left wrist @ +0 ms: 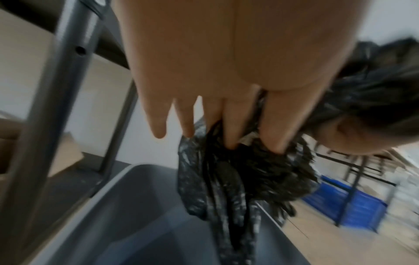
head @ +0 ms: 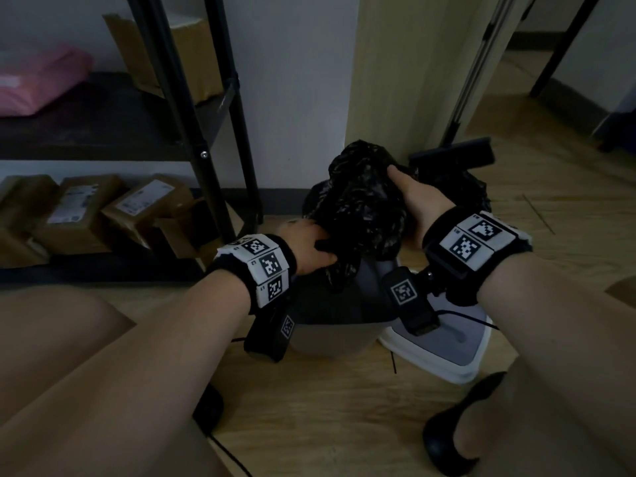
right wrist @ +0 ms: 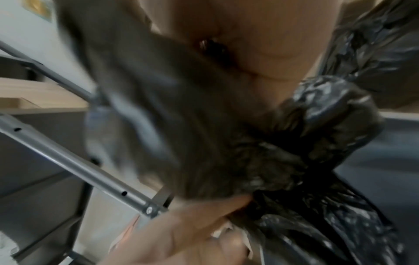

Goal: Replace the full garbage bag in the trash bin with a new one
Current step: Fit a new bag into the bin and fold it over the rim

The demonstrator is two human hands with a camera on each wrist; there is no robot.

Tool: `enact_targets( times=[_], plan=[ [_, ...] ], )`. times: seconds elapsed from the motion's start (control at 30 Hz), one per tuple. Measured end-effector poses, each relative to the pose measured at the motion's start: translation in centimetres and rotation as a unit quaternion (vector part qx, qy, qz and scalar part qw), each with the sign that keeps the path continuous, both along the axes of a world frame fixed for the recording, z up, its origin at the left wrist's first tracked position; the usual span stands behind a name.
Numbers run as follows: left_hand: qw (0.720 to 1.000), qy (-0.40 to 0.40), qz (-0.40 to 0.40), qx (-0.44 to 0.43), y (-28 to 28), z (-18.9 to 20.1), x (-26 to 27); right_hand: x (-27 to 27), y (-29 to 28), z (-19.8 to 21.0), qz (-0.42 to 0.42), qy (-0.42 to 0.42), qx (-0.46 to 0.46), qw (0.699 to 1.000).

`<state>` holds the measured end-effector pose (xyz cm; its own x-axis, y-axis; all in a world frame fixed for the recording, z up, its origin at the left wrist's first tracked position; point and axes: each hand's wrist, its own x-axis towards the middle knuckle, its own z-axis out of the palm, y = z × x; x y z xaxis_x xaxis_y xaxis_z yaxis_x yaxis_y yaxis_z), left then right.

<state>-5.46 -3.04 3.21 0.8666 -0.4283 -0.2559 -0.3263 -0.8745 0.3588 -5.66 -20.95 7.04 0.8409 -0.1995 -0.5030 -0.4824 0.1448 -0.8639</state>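
Observation:
A crumpled black garbage bag (head: 361,208) hangs bunched over the open grey trash bin (head: 327,335). My left hand (head: 311,247) grips its lower left part, thumb curled over the plastic. In the left wrist view the fingers (left wrist: 231,129) push into the bag (left wrist: 226,179) above the bin's inside (left wrist: 136,206). My right hand (head: 409,196) holds the bag's upper right side, thumb pressed into it. In the blurred right wrist view, bag folds (right wrist: 328,111) cover its fingers. A second black bag (head: 461,191) lies behind on the floor.
The bin's white and grey lid (head: 447,346) lies on the wooden floor right of the bin. A black metal shelf (head: 213,132) with cardboard boxes (head: 79,208) stands to the left. A mop or broom (head: 457,146) leans behind the bags. My knees frame the lower corners.

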Motion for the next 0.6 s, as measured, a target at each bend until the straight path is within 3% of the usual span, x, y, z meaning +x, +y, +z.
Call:
enact_targets(
  times=[0.1, 0.23, 0.33, 0.47, 0.6],
  plan=[
    [0.995, -0.021, 0.074, -0.063, 0.5, 0.2, 0.5, 0.8, -1.4, -0.8, -0.046, -0.007, 0.005, 0.999],
    [0.981, -0.052, 0.16, -0.096, 1.0, 0.5, 1.0, 0.1, -2.5, -0.8, -0.086, -0.034, -0.134, 0.987],
    [0.965, -0.069, 0.219, -0.128, 1.2, 0.7, 1.3, -0.2, -2.9, -0.5, -0.108, -0.076, -0.148, 0.98],
    [0.96, -0.067, 0.241, -0.124, 1.2, 1.2, 1.3, -0.5, -2.8, -0.2, -0.115, -0.093, -0.103, 0.984],
    [0.971, -0.045, 0.212, -0.104, 1.5, 1.2, 1.1, -0.9, -2.7, -0.5, -0.097, -0.126, -0.162, 0.974]
  ],
)
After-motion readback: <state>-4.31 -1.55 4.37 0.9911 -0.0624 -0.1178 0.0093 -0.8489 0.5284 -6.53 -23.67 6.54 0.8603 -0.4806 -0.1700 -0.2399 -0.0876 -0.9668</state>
